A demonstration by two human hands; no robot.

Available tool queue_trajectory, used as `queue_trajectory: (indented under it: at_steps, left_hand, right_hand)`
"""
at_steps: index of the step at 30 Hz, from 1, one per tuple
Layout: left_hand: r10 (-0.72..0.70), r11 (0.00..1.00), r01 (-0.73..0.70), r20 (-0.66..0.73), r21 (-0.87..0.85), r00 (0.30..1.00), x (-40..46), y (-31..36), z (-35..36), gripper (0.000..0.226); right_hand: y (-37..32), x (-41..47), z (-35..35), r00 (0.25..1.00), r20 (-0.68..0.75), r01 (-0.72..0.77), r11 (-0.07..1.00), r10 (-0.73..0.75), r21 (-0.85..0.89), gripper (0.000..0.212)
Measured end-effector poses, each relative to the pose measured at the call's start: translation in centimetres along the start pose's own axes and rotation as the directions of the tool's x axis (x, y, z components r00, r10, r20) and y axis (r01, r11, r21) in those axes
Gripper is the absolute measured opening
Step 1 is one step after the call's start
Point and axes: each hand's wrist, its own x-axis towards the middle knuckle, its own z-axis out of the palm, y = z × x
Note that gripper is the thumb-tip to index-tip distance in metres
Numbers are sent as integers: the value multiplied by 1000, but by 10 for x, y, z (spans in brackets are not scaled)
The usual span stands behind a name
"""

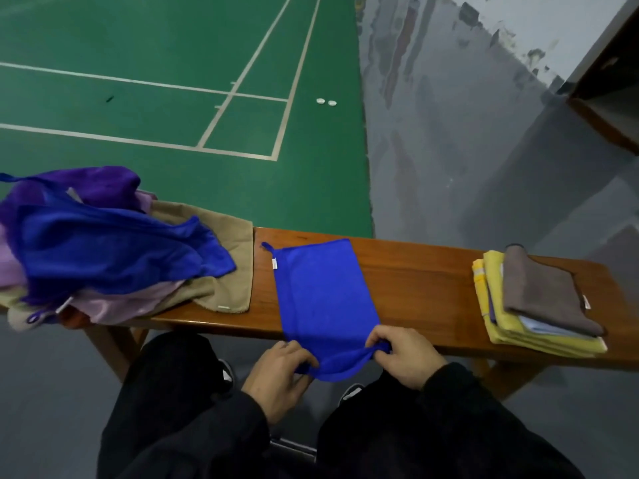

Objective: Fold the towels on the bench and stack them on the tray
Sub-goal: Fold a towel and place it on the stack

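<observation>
A blue towel lies folded lengthwise across the wooden bench, its near end hanging over the front edge. My left hand pinches the near left corner of that end. My right hand pinches the near right corner, so the cloth sags between them. A heap of unfolded towels in blue, purple, lilac and tan covers the bench's left end. At the right end stands a stack of folded towels, yellow below and grey-brown on top; whatever lies under the stack is hidden.
Beyond the bench lies a green court floor with white lines and two small white discs. Grey floor runs to the right, with a wooden frame at the far right. My dark-clothed legs are below the bench.
</observation>
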Motion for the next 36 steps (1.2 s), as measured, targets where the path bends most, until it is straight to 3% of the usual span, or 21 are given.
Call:
queue_trajectory:
  at_steps: [3,7,11,17,22,27,36]
  left_hand:
    - [-55,996,55,6,-71,998,-11,-1,1,14]
    - [-171,926,133,-79,-353,982,-20,5,-5,24]
    - [-151,908,46,-223,-416,963,-8,13,-24,23]
    - [-353,845,151,-322,-513,878,32,7,-44,12]
    - [-449,848,294,-303,-441,841,84,-5,-71,9]
    - [-448,891,364,-403,-271,798,132,-20,-95,9]
    - [-397,913,399,-395,-80,828,174,-56,-92,13]
  right_hand:
    - [-8,7,7,999,-24,38,999,-38,11,12]
    - [-8,11,8,993,-114,53,951,-19,304,15]
    - [-14,16,-8,979,-203,109,809,13,578,14]
    - [-31,48,-28,959,-278,155,739,46,656,9]
    - [-39,108,-37,927,-358,95,857,109,507,6]
    - [-54,154,-50,886,-450,2,969,113,248,10]
    - [-49,198,-42,890,-442,-147,988,111,-49,18]
